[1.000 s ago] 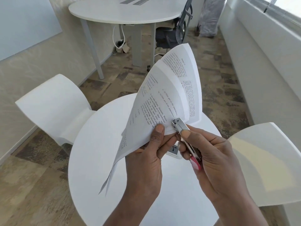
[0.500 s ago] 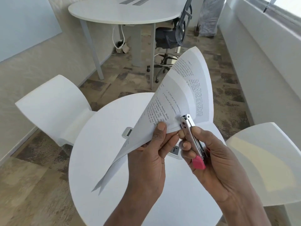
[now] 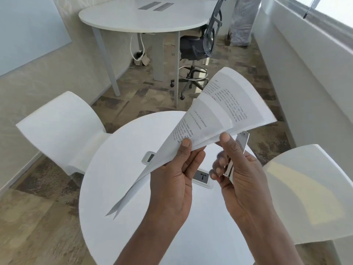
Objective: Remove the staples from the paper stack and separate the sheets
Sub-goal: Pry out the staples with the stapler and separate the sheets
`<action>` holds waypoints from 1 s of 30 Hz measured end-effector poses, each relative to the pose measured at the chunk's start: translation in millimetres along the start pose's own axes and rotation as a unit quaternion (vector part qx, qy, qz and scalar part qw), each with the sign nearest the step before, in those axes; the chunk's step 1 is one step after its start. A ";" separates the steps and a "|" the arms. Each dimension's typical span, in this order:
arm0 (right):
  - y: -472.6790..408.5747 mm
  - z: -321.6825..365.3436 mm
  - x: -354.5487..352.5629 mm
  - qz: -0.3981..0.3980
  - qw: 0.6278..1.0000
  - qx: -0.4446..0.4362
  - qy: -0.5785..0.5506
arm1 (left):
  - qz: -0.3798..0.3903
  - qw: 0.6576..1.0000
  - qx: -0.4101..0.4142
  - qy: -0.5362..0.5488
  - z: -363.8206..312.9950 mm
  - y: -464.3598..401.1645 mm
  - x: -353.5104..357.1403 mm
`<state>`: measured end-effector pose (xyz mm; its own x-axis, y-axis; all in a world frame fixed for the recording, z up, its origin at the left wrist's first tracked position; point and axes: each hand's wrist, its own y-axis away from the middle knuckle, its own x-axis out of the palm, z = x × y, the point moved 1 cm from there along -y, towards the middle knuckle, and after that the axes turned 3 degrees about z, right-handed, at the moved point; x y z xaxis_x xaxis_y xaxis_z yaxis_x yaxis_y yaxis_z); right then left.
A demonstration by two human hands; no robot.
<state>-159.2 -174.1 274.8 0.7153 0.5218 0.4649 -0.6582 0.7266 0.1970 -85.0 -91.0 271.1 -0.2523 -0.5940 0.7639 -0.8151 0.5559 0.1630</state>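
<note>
Above the round white bench [image 3: 118,188], two hands hold things up in the air. The left hand [image 3: 177,175] pinches the paper stack [image 3: 215,115] near its bottom corner, with the thumb on top of the front sheet and the other fingers behind. The sheets curl and fan apart toward the upper right, and printed words show on them. The lower ends of the sheets hang down to the left, over the bench.

The right hand [image 3: 240,173] is just beside the left one. Its fingers are curled around a shiny metal staple remover [image 3: 241,142], which points up, with its tip just under the lower edge of the fanned sheets. The right thumb tip sits right at the edge of the papers. Whether the tool touches the paper is hard to tell.

On the bench, between and below the hands, lies a small flat plate with a dark middle [image 3: 202,177]. Another small one [image 3: 148,157] peeks out from behind the papers.

Two white chairs stand by the bench, one at the left [image 3: 57,129] and one at the right [image 3: 309,192]. Farther back are a bigger white table [image 3: 133,20] and a dark office chair [image 3: 196,48].
</note>
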 end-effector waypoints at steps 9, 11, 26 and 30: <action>-11.7 4.7 12.5 0.004 1.000 -0.005 -0.012 | 0.019 0.999 -0.046 -0.009 -6.4 -3.8 -2.6; -13.0 6.1 15.3 0.000 1.000 -0.002 -0.025 | 0.028 0.995 -0.092 -0.034 -9.6 -0.1 -8.2; -12.0 5.8 26.5 -0.028 0.999 -0.007 -0.046 | 0.065 0.658 0.410 -0.628 -34.7 -6.6 -8.8; -10.3 4.0 29.9 -0.011 0.999 -0.014 -0.032 | 0.094 0.650 0.436 -0.615 -34.2 -16.6 -6.9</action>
<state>-131.9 -167.7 290.1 0.7122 0.4775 0.5145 -0.6352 0.7504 0.1829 -51.9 -76.2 284.5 -0.1798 -0.8770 -0.4456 -0.5598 0.4637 -0.6867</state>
